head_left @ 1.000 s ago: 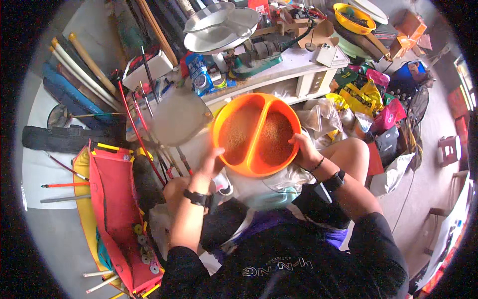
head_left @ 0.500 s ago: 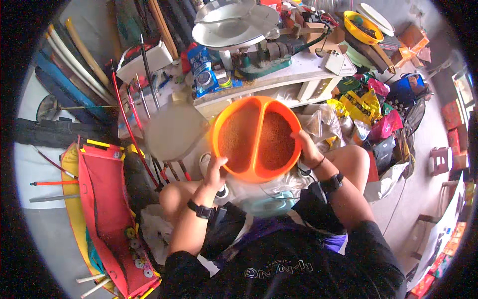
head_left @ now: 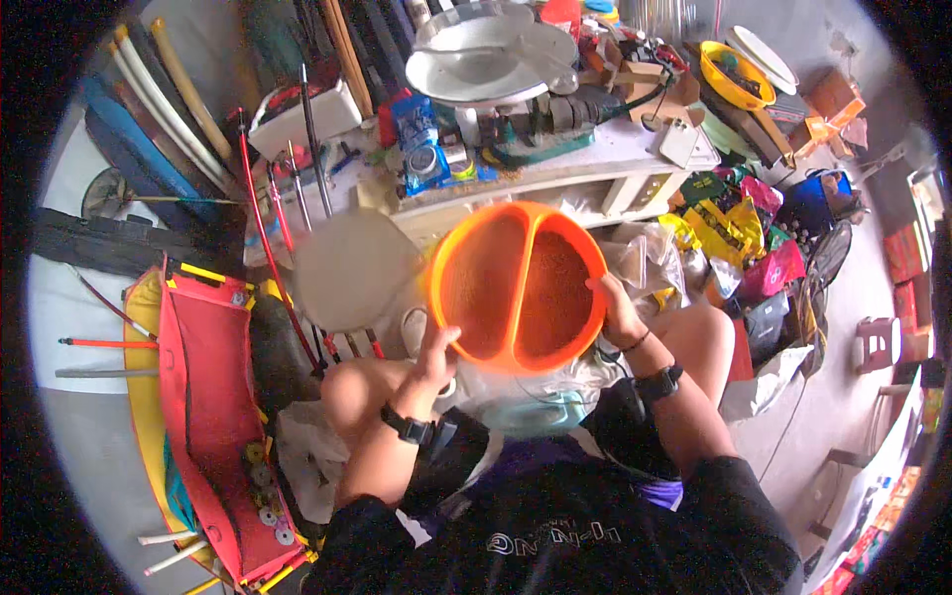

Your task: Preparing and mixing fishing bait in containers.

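1. At the centre of the view, an orange bowl (head_left: 516, 286) with a ridge dividing it into two halves is being held up above the person's lap, tilted so its open face is showing.
2. At seven o'clock on the bowl's rim, the left hand (head_left: 434, 355) is gripping the edge, the fingers closed over the rim with the thumb lying on the inner side.
3. At three o'clock on the rim, the right hand (head_left: 617, 309) is clasping the opposite edge; its fingers are curling behind the bowl, so how far they are spread cannot be told.
4. Both wrists are wearing dark watches, and the right one is also carrying a thin band.
5. At nine o'clock from the bowl, just beside it, a round grey lid (head_left: 347, 270) is leaning among thin red rods.
6. At twelve o'clock, a cluttered white shelf (head_left: 555, 171) is standing behind the bowl, and a large pale dish (head_left: 486, 55) is sitting on top of it.
7. At eight o'clock, well apart from the hands, a red and yellow tool bag (head_left: 203, 397) is lying open on the floor.
8. At two o'clock, a yellow basin (head_left: 734, 74) is resting among boxes.
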Motion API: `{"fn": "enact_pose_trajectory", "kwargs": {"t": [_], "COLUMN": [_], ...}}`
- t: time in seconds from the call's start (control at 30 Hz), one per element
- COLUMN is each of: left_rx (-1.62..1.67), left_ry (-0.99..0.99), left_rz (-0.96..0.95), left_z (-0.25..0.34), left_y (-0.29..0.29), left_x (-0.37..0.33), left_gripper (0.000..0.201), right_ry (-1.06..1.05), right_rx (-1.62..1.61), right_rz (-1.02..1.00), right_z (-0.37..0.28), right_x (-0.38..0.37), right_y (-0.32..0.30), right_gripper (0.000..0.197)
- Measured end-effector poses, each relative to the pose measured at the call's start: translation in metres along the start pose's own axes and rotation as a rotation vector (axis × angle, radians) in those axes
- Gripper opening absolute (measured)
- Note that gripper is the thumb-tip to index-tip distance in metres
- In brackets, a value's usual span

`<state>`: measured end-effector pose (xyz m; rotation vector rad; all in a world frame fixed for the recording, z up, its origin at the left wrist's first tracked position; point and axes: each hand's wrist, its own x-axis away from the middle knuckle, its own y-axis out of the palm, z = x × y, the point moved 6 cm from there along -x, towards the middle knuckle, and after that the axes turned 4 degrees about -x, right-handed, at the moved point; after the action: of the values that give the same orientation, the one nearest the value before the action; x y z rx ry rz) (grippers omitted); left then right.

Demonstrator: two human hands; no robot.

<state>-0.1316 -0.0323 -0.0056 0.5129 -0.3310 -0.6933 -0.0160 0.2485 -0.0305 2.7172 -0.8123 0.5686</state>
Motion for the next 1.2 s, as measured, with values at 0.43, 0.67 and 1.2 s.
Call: {"fn": "enact_pose_trajectory", "kwargs": {"t": [0.43, 0.67, 1.2], "left_rx": [0.029, -0.177, 0.102], "left_ry": [0.237, 0.258, -0.538], "left_rz": [0.131, 0.785, 0.159], "left_z": [0.030, 0.054, 0.009], "left_y": [0.001, -0.028, -0.033], "left_x": [-0.015, -0.012, -0.039], "left_gripper": [0.096, 0.093, 0.059], "right_ry": [-0.397, -0.272, -0.207], "right_rx": [-0.089, -0.244, -0.106], "right_rz": [-0.346, -0.381, -0.419], "right_z": [-0.058, -0.069, -0.047], "right_x": [0.043, 0.049, 0.040], "right_y": [0.021, 0.029, 0.013], "right_gripper": [0.055, 0.063, 0.058]}}
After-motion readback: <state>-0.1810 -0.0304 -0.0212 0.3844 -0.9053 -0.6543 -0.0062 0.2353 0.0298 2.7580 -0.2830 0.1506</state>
